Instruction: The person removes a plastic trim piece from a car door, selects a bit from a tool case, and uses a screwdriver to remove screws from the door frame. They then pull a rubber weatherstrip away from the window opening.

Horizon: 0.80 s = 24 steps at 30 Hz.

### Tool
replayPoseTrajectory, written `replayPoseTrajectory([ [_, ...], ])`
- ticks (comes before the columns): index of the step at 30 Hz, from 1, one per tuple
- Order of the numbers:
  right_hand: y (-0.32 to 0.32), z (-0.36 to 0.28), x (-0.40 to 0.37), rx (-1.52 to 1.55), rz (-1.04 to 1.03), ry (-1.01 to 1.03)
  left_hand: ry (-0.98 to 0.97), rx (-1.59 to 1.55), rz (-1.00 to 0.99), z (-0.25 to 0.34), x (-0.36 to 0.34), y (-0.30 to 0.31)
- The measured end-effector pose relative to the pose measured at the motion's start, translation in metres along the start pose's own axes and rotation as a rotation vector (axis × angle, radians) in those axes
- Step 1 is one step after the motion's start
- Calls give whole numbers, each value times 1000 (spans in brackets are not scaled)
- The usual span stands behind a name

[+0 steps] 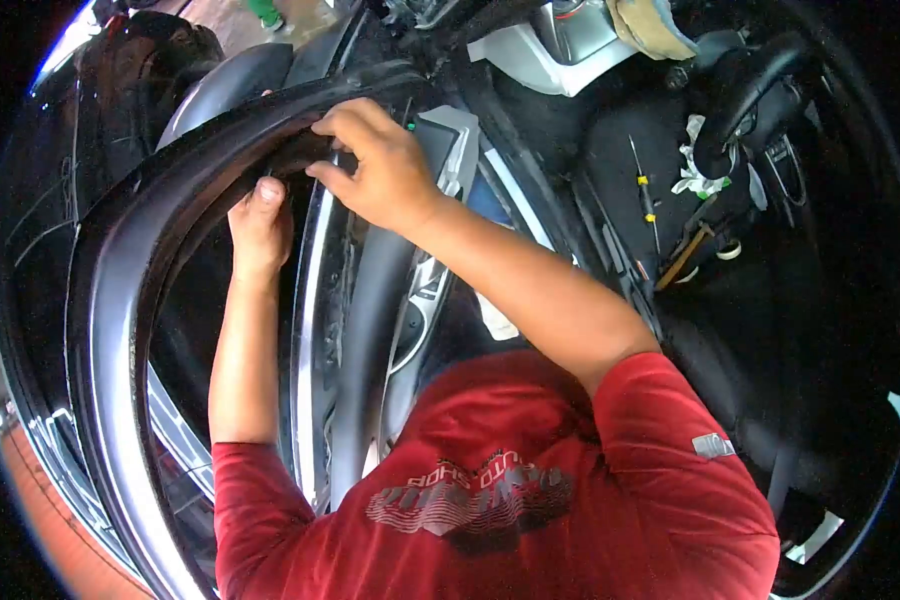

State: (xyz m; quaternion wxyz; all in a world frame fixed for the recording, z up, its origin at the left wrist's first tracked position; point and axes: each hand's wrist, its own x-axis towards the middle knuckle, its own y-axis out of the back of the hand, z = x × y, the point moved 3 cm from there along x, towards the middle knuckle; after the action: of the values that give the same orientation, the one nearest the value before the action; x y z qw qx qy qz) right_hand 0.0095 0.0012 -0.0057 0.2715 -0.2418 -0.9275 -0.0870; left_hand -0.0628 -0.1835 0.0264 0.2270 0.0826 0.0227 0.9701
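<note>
A car door stands open in front of me, with its black, glossy window frame [120, 290] curving up on the left. My left hand [258, 228] is closed around the upper front part of this frame, its thumb on the inner side; a fingertip shows past the outer edge, the other fingers are hidden. Just to its right, my right hand [385, 165] is bent, thumb and index finger on either side of a black rubber strip [305, 155] by the frame. Below that hand runs the grey and black door panel [365, 330].
At right, the car's dark floor holds a yellow-black screwdriver [646, 200], a wooden-handled tool [685, 258] and crumpled white paper [698, 165]. A steering wheel [755, 95] and a grey trim piece [555, 60] are beyond.
</note>
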Motion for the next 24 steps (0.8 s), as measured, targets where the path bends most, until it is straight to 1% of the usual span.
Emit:
replayPoseTrajectory([
  [2,-1,-2,0,22,-3,-37,3,-21,22,-3,0,-1],
  [4,-3,-3,0,-1,9,-22,7,-41,46,0,-1,0],
  [6,-4,-7,1,-17,16,2,63,-65,-140,11,-2,-1],
  [7,-3,-9,1,-36,24,-5,141,-119,-101,13,-5,-1],
  [8,-4,-12,1,-51,27,-9,167,-75,-106,19,-7,-1],
  [10,-5,-11,5,-77,21,-26,182,-107,-145,42,0,-18],
  [12,-5,-13,6,-163,59,47,273,-63,-180,30,1,-5],
  [13,-7,-10,5,-143,31,37,412,61,-167,43,-2,-16],
  [14,-10,-7,3,-115,2,4,141,213,-356,42,4,-16],
  [15,-11,-5,4,-110,-1,24,118,212,-307,39,7,-12],
  [17,-14,-9,5,-91,-2,35,-89,412,-288,41,13,-11],
  [19,-16,-8,3,-112,0,34,-280,619,-271,29,20,-6],
  [20,-19,4,1,-128,17,71,-320,631,-308,6,30,-1],
  [22,-17,-1,4,-153,-32,110,-203,522,-203,48,18,-11],
  [23,-16,-5,5,-156,-46,131,-288,403,-139,27,16,-14],
  [24,-14,-13,8,-164,-51,97,-299,398,-127,37,14,-18],
])
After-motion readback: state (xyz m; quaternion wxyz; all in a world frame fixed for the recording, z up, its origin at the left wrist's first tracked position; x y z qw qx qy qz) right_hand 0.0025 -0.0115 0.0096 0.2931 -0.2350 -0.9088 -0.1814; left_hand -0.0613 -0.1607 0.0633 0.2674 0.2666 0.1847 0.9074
